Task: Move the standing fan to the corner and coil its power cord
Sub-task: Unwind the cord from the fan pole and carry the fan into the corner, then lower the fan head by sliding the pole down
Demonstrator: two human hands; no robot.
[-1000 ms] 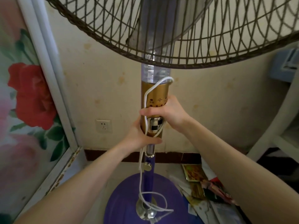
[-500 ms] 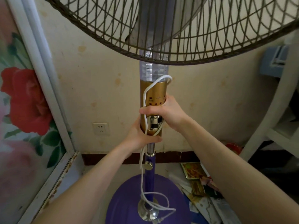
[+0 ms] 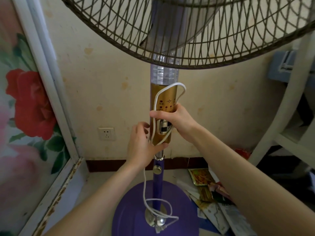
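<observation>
While the standing fan stands upright close to the room's corner, between a floral panel and a stained wall with a socket, a person has both hands at its gold control column. The right hand wraps the column, fingers curled round it and pinning a loop of the white power cord against the casing. The left hand sits at the column's lower end, fingers spread loose, thumb laid across the bottom edge beside the cord. Thin and limp, the cord seems likely to slip from any loose loop; it trails down to a slack tangle on the round purple base, where its plug lies. The fan looks top-heavy under its wide wire grille, so the rigid column or pole seems the safest hold, not the grille.
</observation>
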